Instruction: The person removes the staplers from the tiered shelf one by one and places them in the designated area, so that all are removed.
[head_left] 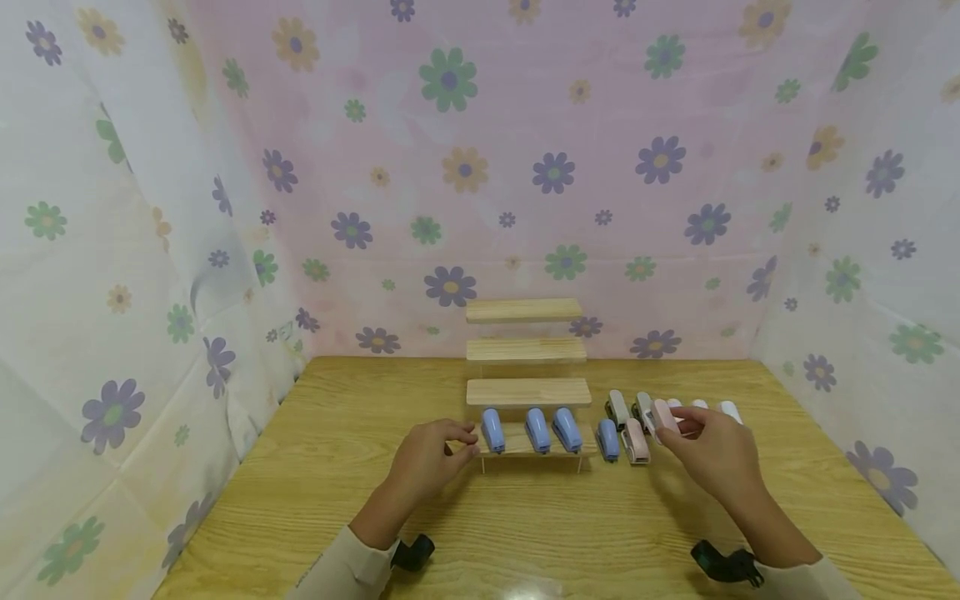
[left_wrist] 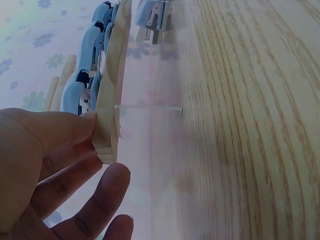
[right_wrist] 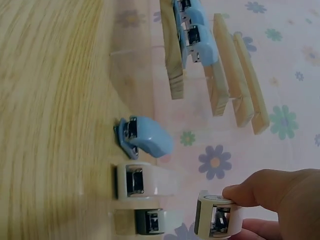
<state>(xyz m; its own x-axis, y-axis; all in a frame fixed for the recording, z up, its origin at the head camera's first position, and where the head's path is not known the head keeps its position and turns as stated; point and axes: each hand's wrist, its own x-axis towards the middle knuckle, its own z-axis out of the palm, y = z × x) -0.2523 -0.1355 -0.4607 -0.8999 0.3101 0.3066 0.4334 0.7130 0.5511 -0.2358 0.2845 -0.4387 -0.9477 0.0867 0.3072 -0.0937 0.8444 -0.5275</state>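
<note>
My right hand (head_left: 716,450) pinches a pink mini stapler (head_left: 663,417) between thumb and fingers, above the other staplers at the right. In the right wrist view this stapler (right_wrist: 218,217) shows its metal front end. My left hand (head_left: 427,458) grips the left end of the lowest wooden shelf board (left_wrist: 105,132) with thumb and forefinger, its other fingers spread below. Three blue staplers (head_left: 536,430) stand on that board, the leftmost close beside the left fingertips. Right of the stand, another blue stapler (head_left: 608,440) and a pink stapler (head_left: 636,442) rest on the table.
Three higher wooden steps (head_left: 528,392) rise behind the lowest board on clear supports. Grey-green staplers (head_left: 617,408) stand behind the front row, and several white ones (head_left: 729,410) sit behind my right hand. Flowered cloth (head_left: 510,192) encloses the wooden table (head_left: 360,400) at the back and sides.
</note>
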